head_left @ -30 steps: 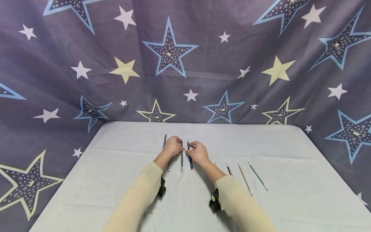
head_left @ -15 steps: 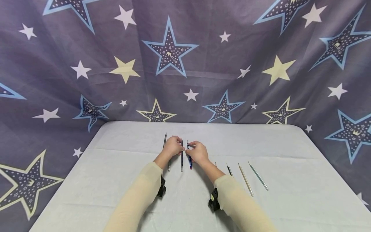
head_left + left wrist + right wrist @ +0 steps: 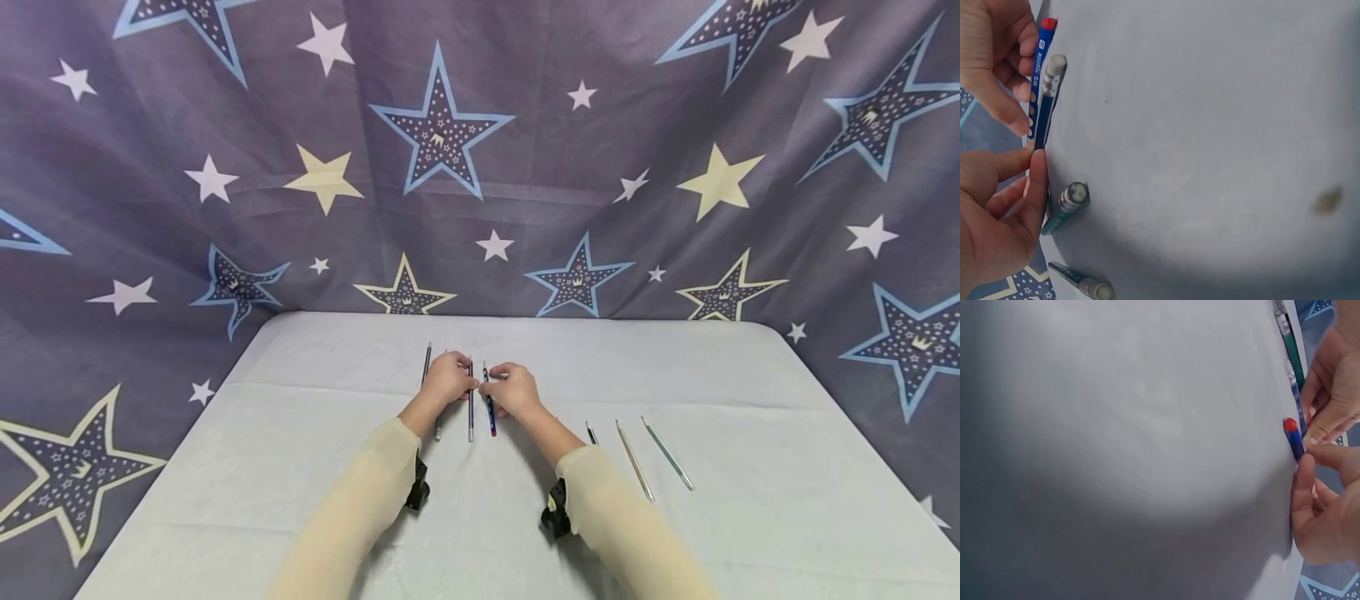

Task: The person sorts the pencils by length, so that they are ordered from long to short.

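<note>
Pencils on pale grey tablecloth point(image 3: 315, 467): seven visible. Right hand point(image 3: 513, 390) pinches blue pencil with red end cap point(image 3: 490, 406), lying at table centre. Left hand point(image 3: 447, 377) grips dark pencil with white eraser point(image 3: 470, 408) just beside it. Two more dark pencils point(image 3: 426, 364) under left hand; three slim pencils point(image 3: 634, 460) lie apart at right.

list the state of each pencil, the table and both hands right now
left hand: fingers on the dark pencil, pinching it
right hand: pinching the blue pencil
dark pencil: lying flat on the table, eraser end toward the person
blue pencil: flat beside the dark one, red end toward the person
three pencils on the right: lying loose, untouched
table: covered by a pale cloth
</note>
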Motion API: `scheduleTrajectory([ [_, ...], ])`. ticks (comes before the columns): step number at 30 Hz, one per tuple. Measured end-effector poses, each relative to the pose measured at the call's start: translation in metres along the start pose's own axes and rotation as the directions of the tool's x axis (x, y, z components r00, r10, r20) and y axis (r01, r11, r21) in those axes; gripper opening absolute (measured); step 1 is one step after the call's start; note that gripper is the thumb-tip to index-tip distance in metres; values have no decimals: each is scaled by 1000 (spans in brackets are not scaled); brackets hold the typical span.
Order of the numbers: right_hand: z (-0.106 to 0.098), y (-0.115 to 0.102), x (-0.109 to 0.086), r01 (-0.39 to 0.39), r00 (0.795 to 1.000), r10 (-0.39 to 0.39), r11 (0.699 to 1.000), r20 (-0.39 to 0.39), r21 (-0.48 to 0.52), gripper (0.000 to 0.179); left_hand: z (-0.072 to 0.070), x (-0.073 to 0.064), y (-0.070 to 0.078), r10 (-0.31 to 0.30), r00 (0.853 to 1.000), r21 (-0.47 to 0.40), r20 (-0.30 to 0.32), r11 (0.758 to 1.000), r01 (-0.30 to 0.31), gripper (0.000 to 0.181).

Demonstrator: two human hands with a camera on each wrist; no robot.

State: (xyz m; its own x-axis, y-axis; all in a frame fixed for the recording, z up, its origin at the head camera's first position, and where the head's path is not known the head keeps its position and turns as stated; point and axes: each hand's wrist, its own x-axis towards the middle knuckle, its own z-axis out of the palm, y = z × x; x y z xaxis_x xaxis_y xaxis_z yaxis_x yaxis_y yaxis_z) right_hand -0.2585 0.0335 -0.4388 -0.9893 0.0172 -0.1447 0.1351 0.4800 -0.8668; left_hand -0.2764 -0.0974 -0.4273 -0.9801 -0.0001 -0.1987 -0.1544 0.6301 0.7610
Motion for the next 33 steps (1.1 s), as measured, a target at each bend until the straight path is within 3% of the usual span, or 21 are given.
scheduleTrajectory([
  [4, -6, -2, 0, -20, 1000, 19, 999, 15, 27, 32, 1, -2, 0, 17, 1000, 12, -3, 1000, -17, 40],
  [21, -33, -8, -10, -3, 999, 5, 999, 43, -47, 31, -4, -17, 11, 120, 992, 77, -34, 990, -117, 41],
  [27, -47, -4, -13, -9, 998, 13, 997, 58, -76, 32, -3, -25, 18, 173, 985, 79, -2, 982, -172, 40],
  [33, -61, 0, -17, -6, 998, 13, 995, 58, -104, 32, 0, -32, 21, 171, 985, 34, 33, 984, -172, 42],
])
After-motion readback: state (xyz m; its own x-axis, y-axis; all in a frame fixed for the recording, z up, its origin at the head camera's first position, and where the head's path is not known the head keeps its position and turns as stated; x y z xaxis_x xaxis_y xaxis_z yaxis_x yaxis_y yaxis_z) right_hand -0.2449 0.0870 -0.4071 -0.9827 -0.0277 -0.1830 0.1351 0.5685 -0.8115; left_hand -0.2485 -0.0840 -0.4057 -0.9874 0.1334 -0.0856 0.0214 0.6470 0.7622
